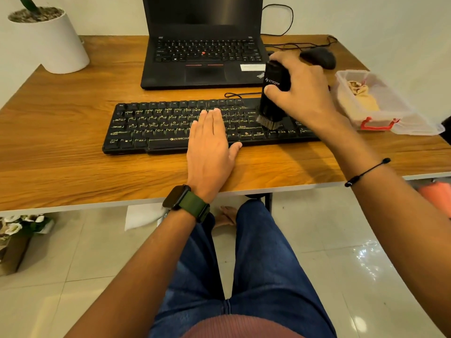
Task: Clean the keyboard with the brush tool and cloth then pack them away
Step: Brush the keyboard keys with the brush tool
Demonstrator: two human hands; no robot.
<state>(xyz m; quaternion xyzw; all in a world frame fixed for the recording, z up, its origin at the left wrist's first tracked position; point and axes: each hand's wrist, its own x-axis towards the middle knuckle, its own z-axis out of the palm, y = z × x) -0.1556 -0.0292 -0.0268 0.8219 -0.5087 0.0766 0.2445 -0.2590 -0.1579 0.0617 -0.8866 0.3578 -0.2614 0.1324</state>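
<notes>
One external keyboard (pixel 210 125), one laptop (pixel 202 45), one mouse (pixel 318 57), one brush tool (pixel 273 93), one clear plastic box (pixel 380 103) holding one cloth (pixel 361 98), and one potted plant (pixel 48 37) share one wooden desk (pixel 73 142).

Wooden table (pixel 73 152), grain running left to right, pale edge along the near side. Black keyboard (pixel 156 128) lies at centre, parallel to the near edge. Open black laptop (pixel 202 62) sits at 12 o'clock, just behind the keyboard. White plant pot (pixel 52 42) stands at 10 o'clock on the far left corner. Black mouse (pixel 319 57) rests at 1 o'clock, with black cables (pixel 305 46) beside it. Clear plastic box (pixel 388 106) with a red clasp sits at 3 o'clock, near the right edge, a tan cloth (pixel 361 98) inside.
</notes>
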